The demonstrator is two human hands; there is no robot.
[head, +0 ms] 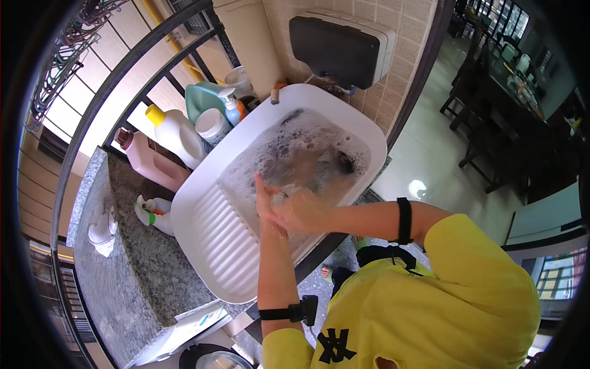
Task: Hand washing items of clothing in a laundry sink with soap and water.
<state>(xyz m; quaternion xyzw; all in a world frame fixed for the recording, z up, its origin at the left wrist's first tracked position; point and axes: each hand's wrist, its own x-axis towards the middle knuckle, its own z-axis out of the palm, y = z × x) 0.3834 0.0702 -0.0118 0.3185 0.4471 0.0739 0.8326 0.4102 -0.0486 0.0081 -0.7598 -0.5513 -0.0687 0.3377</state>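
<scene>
My left hand (266,198) is over the white washbasin (185,203), between its ribbed washboard and the foamy water (281,159). Its fingers stretch away from me, seen mostly edge-on. My right hand (302,210) comes in from the right and overlaps or touches the left hand near its palm and wrist; it is blurred, and its fingers are hard to make out. Whether anything lies between the hands cannot be told. Under the suds, brownish and grey shapes, perhaps cloth, lie in the water, with a dark patch (344,162) towards the right side.
A short tap (275,96) sits at the basin's far rim. Along the left stand a pink bottle (152,161), a white bottle with a yellow cap (177,138), a lidded tub (212,127) and a pump bottle (234,110). Spray bottles (156,214) lie on the granite counter (133,258).
</scene>
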